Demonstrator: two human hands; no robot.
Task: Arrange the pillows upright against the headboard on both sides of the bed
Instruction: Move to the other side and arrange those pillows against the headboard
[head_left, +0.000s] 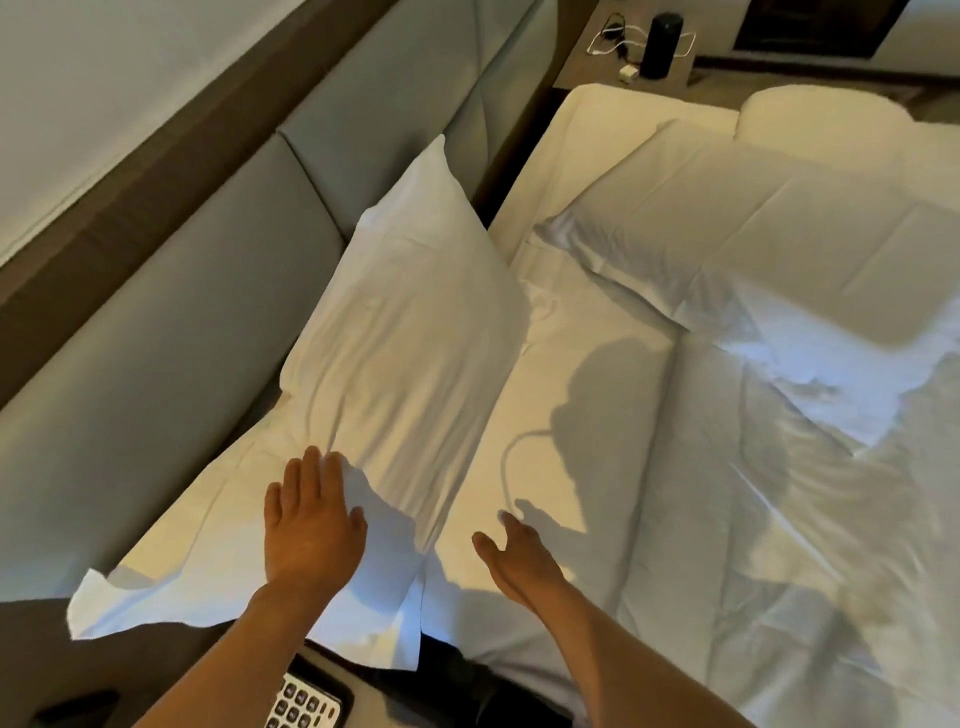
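Pillow (410, 332) on near side already leaning against grey headboard (171, 332), tilted back rather than fully upright, lower edge resting on bed (597, 415). Left hand (309, 525) laid flat on near lower corner of this pillow, fingers (311, 467) straight and close together, pressing on cloth and not pinching it. Right hand (519, 558) just beside pillow, above sheet, palm turned inward, fingers loosely spread, holding nothing; cannot tell whether touching sheet or not. Second pillow (769, 244) far and to right, lying flat on bed, well apart from headboard, partly over rumpled duvet (779, 519). Beyond it, rounded white shape at far edge, possibly one more pillow, too unclear to say.

Judged so: task about half done at most. Near side nearly settled, perhaps needing only small push to stand straighter. Far side not yet begun: flat pillow to be lifted and set upright against headboard. On far bedside surface (582, 67), dark cylinder (662, 44) and white cable (613, 39), not part of work.
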